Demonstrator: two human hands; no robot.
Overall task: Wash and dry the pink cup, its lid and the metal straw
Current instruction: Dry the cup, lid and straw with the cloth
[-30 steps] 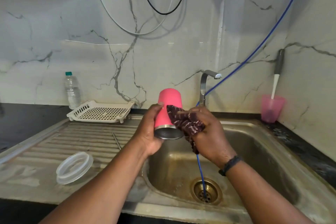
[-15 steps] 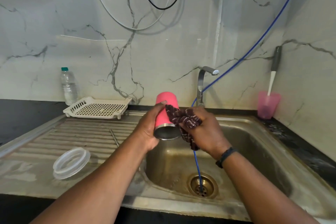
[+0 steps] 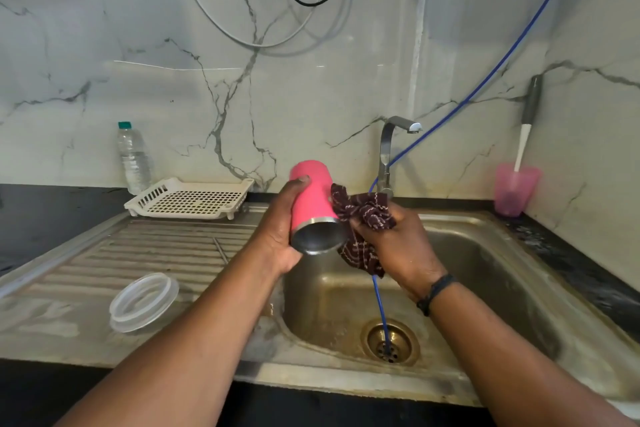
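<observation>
Gripping the cup (image 3: 313, 199) around its side, the left hand (image 3: 277, 236) holds it over the sink (image 3: 485, 253), tilted, with its long axis running from the closed pink end, up and away, to the steel-rimmed open mouth, down toward the camera. The right hand (image 3: 398, 246) has its fingers curled round a dark patterned cloth (image 3: 363, 218) pressed against the cup's right side. Compared with a second ago, the cup's mouth faces the camera more. The lid (image 3: 143, 302) lies on the drainboard (image 3: 86, 270) to the left; the thin straw (image 3: 220, 250) rests on the ridges beyond it, partly hidden by the left arm. The left fingers behind the cup are hidden.
</observation>
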